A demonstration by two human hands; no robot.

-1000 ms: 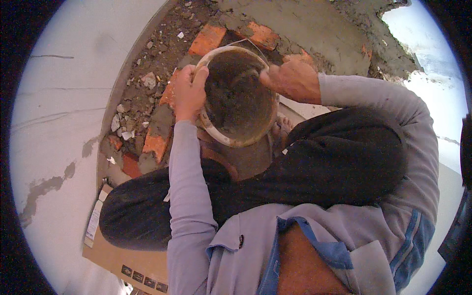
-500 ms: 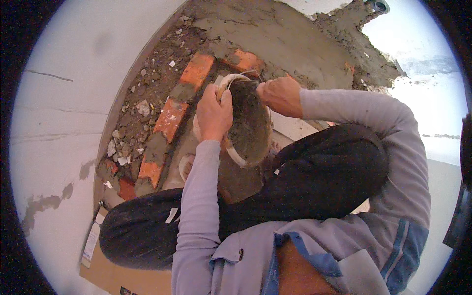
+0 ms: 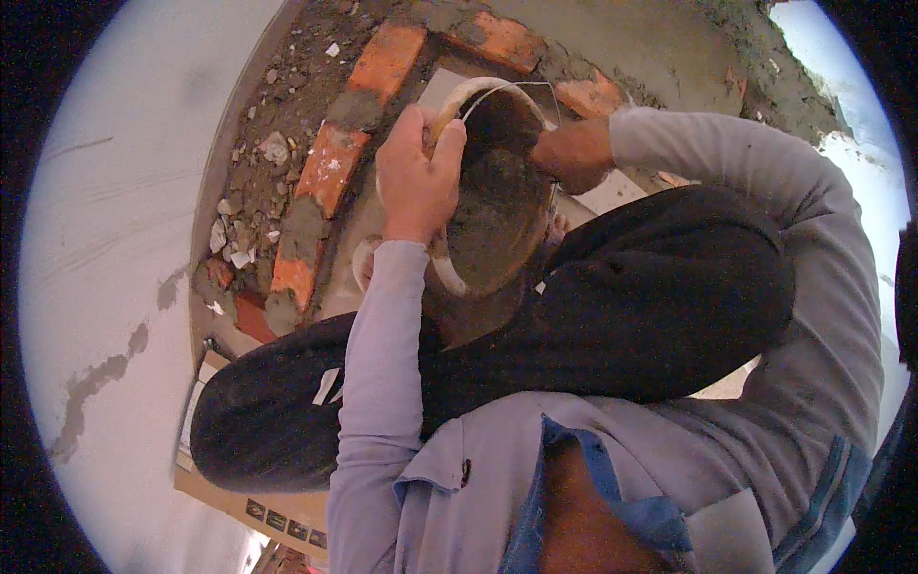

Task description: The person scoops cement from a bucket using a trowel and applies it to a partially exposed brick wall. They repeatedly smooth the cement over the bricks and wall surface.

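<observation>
A pale bucket [image 3: 448, 273], its rim smeared with mortar, is held between my knees with its mouth turned up toward me. Grey wet mortar [image 3: 492, 220] coats its inside. My left hand [image 3: 419, 177] is closed over the left rim, thumb at the inner edge. At the right rim, my right hand [image 3: 574, 156] is closed on the bucket's edge, near the end of the thin wire handle [image 3: 524, 83]; its fingertips are partly hidden. The bucket's base is not visible.
Orange bricks [image 3: 330, 170] joined with mortar form a low corner border ahead and to the left. Beyond it lies rubble [image 3: 251, 225] along a white wall [image 3: 124, 220]. Wet mortar [image 3: 622, 38] spreads at the back. A cardboard sheet [image 3: 239, 497] lies by my left knee.
The bucket's mouth now looks wider and rounder, showing more of its inside. My right hand has moved slightly right with the rim. The whole view has shifted, so the bricks appear higher.
</observation>
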